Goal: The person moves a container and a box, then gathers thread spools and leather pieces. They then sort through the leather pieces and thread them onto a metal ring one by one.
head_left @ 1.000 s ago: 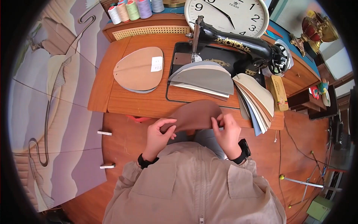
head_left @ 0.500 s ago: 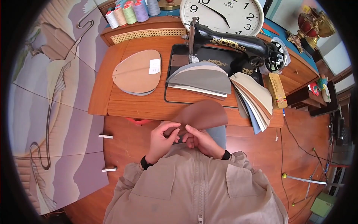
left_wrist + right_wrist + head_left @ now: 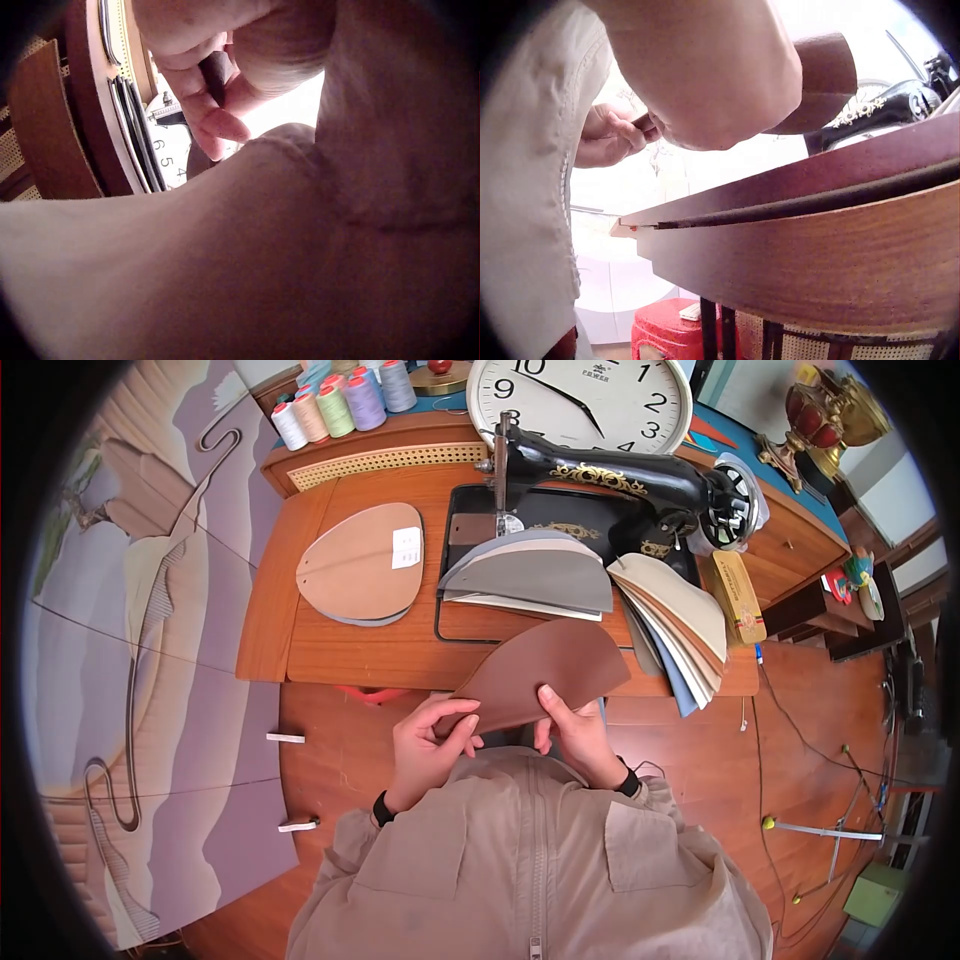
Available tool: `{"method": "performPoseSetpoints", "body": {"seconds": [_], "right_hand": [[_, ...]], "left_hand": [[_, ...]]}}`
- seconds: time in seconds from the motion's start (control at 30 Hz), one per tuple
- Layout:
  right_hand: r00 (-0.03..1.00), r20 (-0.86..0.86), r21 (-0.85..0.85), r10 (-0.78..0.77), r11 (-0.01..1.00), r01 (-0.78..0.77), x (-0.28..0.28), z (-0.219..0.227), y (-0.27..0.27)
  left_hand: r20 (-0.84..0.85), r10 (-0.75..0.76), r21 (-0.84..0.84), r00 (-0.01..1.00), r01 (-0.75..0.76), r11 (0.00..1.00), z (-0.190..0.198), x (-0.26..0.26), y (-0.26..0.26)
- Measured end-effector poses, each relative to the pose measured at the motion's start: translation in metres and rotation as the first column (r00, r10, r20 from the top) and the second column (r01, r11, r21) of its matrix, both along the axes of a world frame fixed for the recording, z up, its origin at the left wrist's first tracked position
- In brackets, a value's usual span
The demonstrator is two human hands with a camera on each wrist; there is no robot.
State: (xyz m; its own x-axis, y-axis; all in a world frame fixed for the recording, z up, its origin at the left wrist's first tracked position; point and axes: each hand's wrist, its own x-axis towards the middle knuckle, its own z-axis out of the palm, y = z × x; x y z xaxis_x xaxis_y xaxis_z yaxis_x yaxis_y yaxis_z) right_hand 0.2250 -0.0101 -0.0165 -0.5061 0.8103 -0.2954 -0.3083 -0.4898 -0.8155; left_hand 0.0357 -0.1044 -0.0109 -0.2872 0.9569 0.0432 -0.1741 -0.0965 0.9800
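A brown leather piece (image 3: 550, 665) with a rounded outline is held up over the table's front edge, bent along its length. My left hand (image 3: 428, 748) pinches its left end between thumb and forefinger. At its lower edge, my right hand (image 3: 582, 738) grips it with the thumb on top and the fingers underneath. In the left wrist view a dark bit of the leather (image 3: 216, 75) shows between the fingers. The right wrist view has the leather's far end (image 3: 831, 79) sticking out beyond the right hand.
A black sewing machine (image 3: 620, 472) stands at the back of the wooden table (image 3: 340, 658). Tan rounded pieces (image 3: 362, 570) lie at left, a grey-topped stack (image 3: 535, 578) in the middle, fanned pieces (image 3: 672, 605) at right beside a yellow box (image 3: 738, 598). Thread spools (image 3: 337, 412) and a clock (image 3: 580, 405) are behind.
The right hand left the leather's right side, came in beside the left hand, then moved back rightward along the lower edge. The left hand keeps its pinch; the leather now shows more of its face.
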Motion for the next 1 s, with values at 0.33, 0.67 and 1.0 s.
{"method": "performPoseSetpoints", "body": {"seconds": [0.33, 0.67, 1.0], "right_hand": [[0.984, -0.027, 0.172, -0.175, 0.969, 0.177, 0.034, 0.004, 0.017], [0.958, -0.020, 0.261, -0.286, 0.923, 0.281, 0.037, 0.005, 0.027], [0.929, -0.152, 0.356, -0.337, 0.858, 0.370, 0.003, -0.004, 0.010]], "left_hand": [[0.021, -0.030, 0.009, 0.999, 0.030, 1.000, 0.021, -0.009, 0.004], [0.081, 0.053, 0.015, 0.995, -0.054, 0.998, 0.027, -0.007, 0.030], [0.619, -0.320, 0.044, 0.718, 0.375, 0.926, -0.005, 0.030, 0.075]]}}
